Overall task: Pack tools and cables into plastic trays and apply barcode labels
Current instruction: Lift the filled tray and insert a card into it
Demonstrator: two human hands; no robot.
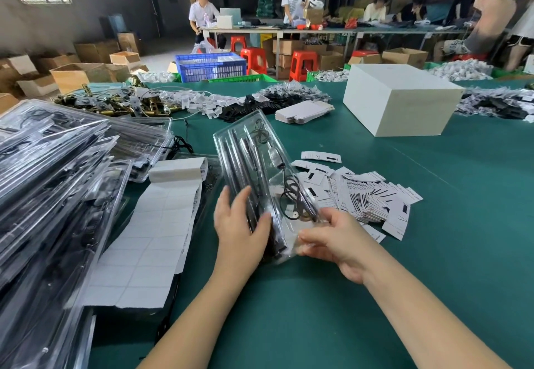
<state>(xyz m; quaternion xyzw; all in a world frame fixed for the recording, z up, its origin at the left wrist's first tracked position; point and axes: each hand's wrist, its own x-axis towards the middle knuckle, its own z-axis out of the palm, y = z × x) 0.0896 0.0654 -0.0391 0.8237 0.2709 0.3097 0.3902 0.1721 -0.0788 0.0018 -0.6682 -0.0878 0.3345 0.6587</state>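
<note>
- A clear moulded plastic tray (254, 178), long and narrow, is held tilted above the green felt-covered counter (433, 224), its far end raised away from the person; dark slim rod-like tools (245, 155) lie in its lengthwise slots and a thin black coiled cable (291, 198) sits in its right-hand part
- The left hand (239, 224) grips the tray's near left side, fingers wrapped across the top and thumb lying over the tools; the right hand (332, 238) pinches the tray's near right corner, fingers curled on the clear plastic
- Just right of the tray, a loose heap of white printed paper cards with black markings (370, 195) spreads on the counter
- Left of the tray lies a long white sheet of label backing paper (150, 224), its far end curled over; barcode stickers show along its right edge
- Further left, a large stack of filled clear plastic trays (57, 181) leans in overlapping layers
- A plain white rectangular box (398, 100) stands well beyond, on the right
</note>
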